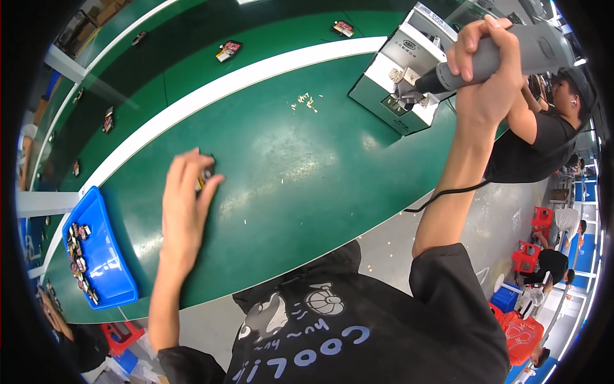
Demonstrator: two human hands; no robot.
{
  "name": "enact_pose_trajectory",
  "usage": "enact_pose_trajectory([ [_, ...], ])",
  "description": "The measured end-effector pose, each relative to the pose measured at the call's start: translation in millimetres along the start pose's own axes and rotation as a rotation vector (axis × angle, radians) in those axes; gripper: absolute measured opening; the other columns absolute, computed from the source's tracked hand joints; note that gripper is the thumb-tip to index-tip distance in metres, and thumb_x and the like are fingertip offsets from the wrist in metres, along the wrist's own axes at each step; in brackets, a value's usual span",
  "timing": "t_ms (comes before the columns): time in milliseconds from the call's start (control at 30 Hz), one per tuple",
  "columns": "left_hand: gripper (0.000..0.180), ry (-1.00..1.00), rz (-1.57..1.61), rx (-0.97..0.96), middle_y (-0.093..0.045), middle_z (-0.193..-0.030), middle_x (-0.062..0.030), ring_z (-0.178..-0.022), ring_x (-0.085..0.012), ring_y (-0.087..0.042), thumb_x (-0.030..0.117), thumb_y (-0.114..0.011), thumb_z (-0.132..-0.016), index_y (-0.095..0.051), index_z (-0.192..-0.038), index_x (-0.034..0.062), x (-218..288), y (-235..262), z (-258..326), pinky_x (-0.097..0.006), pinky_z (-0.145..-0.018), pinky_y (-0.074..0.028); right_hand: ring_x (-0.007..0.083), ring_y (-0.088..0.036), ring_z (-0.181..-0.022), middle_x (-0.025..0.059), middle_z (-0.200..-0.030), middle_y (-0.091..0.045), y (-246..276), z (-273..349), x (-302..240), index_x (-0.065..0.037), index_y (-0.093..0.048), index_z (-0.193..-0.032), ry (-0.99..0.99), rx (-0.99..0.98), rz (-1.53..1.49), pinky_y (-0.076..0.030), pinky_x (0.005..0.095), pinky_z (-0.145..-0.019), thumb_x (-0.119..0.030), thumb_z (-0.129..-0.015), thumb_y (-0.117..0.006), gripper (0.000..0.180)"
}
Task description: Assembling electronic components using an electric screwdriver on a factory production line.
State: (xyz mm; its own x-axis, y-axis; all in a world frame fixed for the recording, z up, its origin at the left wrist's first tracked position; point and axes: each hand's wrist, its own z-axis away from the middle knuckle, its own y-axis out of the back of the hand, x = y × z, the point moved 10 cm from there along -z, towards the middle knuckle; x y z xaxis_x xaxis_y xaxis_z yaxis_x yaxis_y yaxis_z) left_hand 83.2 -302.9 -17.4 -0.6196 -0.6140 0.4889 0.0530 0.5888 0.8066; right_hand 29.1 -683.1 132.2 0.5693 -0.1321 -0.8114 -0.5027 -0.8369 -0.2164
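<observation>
My right hand (489, 70) is wrapped round a grey electric screwdriver (531, 54), raised at the upper right. The tool's black nose reaches the metal pick-up part of a box-shaped screw feeder (377, 96). I cannot tell whether the bit touches a screw there. On the left of the green bench (281, 211), my left hand (182, 201) curls its fingers and thumb round a small dark part (204, 176) with a yellow patch. Most of that part is hidden by the fingers, and it lies at or just above the bench top.
A blue tray (112, 256) with several small assemblies (80, 256) sits at the left. Small pale bits (307, 102) lie scattered near the feeder. Beyond a white rail, a green conveyor (192, 64) carries spaced assemblies (228, 51). A co-worker (537, 141) is at the right, near a black cable (448, 192).
</observation>
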Motion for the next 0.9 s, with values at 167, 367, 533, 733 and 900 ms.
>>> enact_pose_trajectory([
  [167,0.041,-0.135,-0.116,-0.051,-0.067,-0.119,-0.0128,-0.119,-0.0344,-0.065,-0.001,-0.076,-0.080,-0.068,-0.120,0.0016,35.3,2.8,28.2,-0.043,-0.093,-0.057,0.0110,-0.036,-0.042,0.0069,-0.068,-0.049,-7.3,-1.0,26.4,-0.005,-0.049,-0.086,-0.088,-0.103,-0.044,-0.033,0.0282,-0.045,-0.016,-0.098,-0.055,0.018],
  [367,0.042,-0.349,-0.344,-0.089,-0.070,-0.116,-0.0145,-0.112,-0.0338,-0.068,0.003,-0.069,-0.075,-0.070,-0.116,-0.0036,50.6,-3.3,35.3,-0.041,-0.091,-0.058,0.0120,-0.038,-0.039,0.0065,-0.065,-0.050,-30.9,31.4,58.9,-0.005,-0.051,-0.086,-0.235,-0.089,-0.095,-0.034,0.0277,-0.042,-0.019,-0.099,-0.056,0.020],
  [533,0.039,-0.435,-0.350,-0.039,-0.071,-0.113,-0.0159,-0.107,-0.0324,-0.070,0.001,-0.067,-0.076,-0.070,-0.114,-0.0061,71.1,-18.9,33.1,-0.039,-0.085,-0.058,0.0127,-0.032,-0.037,0.0079,-0.068,-0.047,-77.8,91.2,29.6,-0.006,-0.045,-0.090,-0.199,-0.218,-0.249,-0.032,0.0298,-0.039,-0.020,-0.100,-0.047,0.017],
  [733,0.022,-0.407,-0.240,0.063,-0.070,-0.099,-0.0106,-0.100,-0.0283,-0.070,0.004,-0.072,-0.079,-0.071,-0.100,-0.0011,73.1,-18.0,33.9,-0.034,-0.074,-0.052,0.0147,-0.032,-0.036,0.0085,-0.066,-0.046,-134.9,114.1,25.9,-0.006,-0.045,-0.092,-0.224,-0.326,-0.344,-0.033,0.0329,-0.037,-0.021,-0.100,-0.042,0.017],
  [900,0.030,-0.457,-0.286,0.076,-0.071,-0.100,-0.0101,-0.097,-0.0284,-0.071,0.004,-0.073,-0.069,-0.074,-0.099,-0.0012,74.3,-21.2,46.4,-0.034,-0.069,-0.054,0.0158,-0.038,-0.037,0.0090,-0.067,-0.048,-163.8,133.9,35.3,-0.007,-0.043,-0.096,-0.283,-0.417,-0.467,-0.036,0.0340,-0.039,-0.021,-0.102,-0.038,0.016],
])
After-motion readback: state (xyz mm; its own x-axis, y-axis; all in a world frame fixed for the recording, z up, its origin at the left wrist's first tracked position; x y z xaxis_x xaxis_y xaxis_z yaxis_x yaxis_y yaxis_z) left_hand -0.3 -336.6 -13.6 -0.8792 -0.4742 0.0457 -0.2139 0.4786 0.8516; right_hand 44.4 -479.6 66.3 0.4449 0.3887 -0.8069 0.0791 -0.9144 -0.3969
